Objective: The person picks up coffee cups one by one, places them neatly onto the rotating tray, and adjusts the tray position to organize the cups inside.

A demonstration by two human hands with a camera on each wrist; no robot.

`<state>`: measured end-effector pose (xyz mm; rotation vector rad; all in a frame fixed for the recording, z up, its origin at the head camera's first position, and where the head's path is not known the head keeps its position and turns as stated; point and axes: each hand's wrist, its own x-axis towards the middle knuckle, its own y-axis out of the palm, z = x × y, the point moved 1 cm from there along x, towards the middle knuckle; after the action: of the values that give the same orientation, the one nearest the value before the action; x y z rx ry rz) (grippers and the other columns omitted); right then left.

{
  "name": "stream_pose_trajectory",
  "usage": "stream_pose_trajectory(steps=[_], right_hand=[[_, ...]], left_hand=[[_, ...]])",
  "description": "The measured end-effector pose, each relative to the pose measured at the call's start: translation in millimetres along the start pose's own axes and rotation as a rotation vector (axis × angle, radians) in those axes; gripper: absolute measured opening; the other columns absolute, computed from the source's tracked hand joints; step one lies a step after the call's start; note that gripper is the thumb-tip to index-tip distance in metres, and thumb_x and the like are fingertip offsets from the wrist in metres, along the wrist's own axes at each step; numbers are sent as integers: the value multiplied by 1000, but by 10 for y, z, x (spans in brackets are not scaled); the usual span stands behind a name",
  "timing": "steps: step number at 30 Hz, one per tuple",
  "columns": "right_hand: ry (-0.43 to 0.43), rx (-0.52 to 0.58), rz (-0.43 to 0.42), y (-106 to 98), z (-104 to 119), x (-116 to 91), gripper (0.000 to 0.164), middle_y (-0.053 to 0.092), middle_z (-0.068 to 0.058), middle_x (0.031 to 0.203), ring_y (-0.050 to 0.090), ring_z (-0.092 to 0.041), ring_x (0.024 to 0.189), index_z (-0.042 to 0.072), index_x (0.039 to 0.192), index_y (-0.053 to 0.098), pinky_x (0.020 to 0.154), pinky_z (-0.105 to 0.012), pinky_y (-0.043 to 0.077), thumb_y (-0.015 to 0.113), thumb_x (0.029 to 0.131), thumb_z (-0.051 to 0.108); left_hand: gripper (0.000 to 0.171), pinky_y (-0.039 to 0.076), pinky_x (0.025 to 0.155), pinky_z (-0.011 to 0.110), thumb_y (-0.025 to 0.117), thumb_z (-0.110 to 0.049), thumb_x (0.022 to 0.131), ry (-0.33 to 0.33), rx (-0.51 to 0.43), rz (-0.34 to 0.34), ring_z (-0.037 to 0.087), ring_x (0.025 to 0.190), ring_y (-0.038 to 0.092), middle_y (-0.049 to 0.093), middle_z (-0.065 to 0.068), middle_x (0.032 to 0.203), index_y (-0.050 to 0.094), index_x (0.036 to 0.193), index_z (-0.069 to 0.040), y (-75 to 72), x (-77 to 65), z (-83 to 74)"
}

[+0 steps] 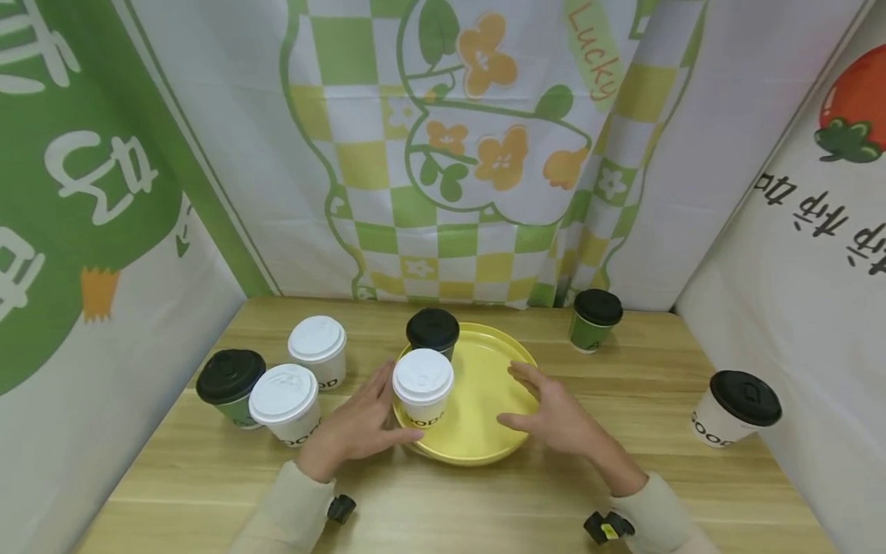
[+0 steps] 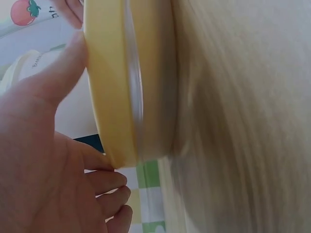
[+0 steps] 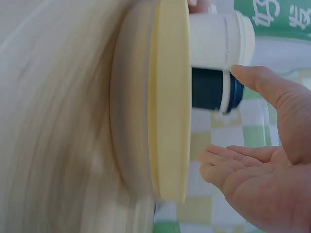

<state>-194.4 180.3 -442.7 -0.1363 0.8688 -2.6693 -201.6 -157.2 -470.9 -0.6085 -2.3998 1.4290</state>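
Observation:
A round yellow tray [image 1: 484, 400] with a raised rim lies in the middle of the wooden table. Towards its left side stand two lidded paper cups: a white-lidded cup [image 1: 424, 385] in front and a black-lidded cup [image 1: 433, 329] partly hidden behind it. My left hand [image 1: 363, 425] is at the tray's left edge; in the left wrist view its thumb and forefinger touch the rim [image 2: 107, 87], the fingers spread. My right hand [image 1: 564, 415] hovers by the tray's right edge, thumb apart from the fingers, holding nothing. A gap separates it from the rim in the right wrist view.
Left of the tray stand two white-lidded cups [image 1: 284, 400] [image 1: 318, 346] and a green cup with a black lid [image 1: 231, 385]. Another green cup [image 1: 594, 319] is at the back right, and a white black-lidded cup [image 1: 737, 408] at the far right. Curtains hang behind.

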Motion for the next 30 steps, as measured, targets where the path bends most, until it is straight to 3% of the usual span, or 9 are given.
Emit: stream_pose_trajectory(steps=[5, 6, 12, 18, 23, 30], right_hand=[[30, 2, -20, -250, -120, -74, 96, 38, -27, 167, 36, -49, 155, -3, 164, 26, 118, -57, 47, 81, 95, 33], [40, -2, -24, -299, -150, -82, 96, 37, -28, 167, 35, -50, 155, -4, 164, 26, 123, -59, 40, 80, 96, 34], [121, -24, -75, -600, -371, -93, 93, 32, -35, 166, 31, -55, 154, -6, 164, 23, 123, -63, 37, 75, 100, 37], [221, -89, -127, -844, -620, -32, 102, 27, -38, 167, 31, -55, 154, -9, 165, 14, 122, -63, 39, 71, 101, 46], [263, -135, -177, -983, -770, 50, 98, 30, -39, 165, 33, -58, 151, -10, 164, 18, 123, -67, 36, 68, 102, 47], [313, -135, -231, -1071, -907, 151, 102, 38, -40, 160, 36, -58, 149, -13, 163, 16, 121, -68, 37, 69, 100, 47]], left_hand=[[106, 28, 129, 62, 67, -53, 101, 13, 6, 9, 50, 161, 18, 13, 35, 172, 13, 164, 11, -74, -31, -13], [103, 28, 129, 62, 65, -52, 102, 11, 9, 14, 50, 161, 19, 13, 34, 173, 12, 165, 11, -83, -38, -16], [90, 24, 130, 62, 55, -42, 110, 11, 1, 31, 51, 161, 18, 11, 35, 172, 9, 164, 13, -83, -106, -50], [99, 22, 132, 61, 55, -50, 108, -13, 2, 18, 50, 162, 13, 4, 34, 174, 0, 165, 9, -3, -185, -130], [101, 20, 132, 61, 55, -54, 107, -43, 13, -1, 51, 162, 12, 4, 33, 174, 1, 166, 8, 36, -196, -201], [108, 21, 133, 59, 55, -63, 103, -86, 48, -6, 47, 164, 10, 4, 30, 175, 3, 167, 6, 57, -110, -132]])
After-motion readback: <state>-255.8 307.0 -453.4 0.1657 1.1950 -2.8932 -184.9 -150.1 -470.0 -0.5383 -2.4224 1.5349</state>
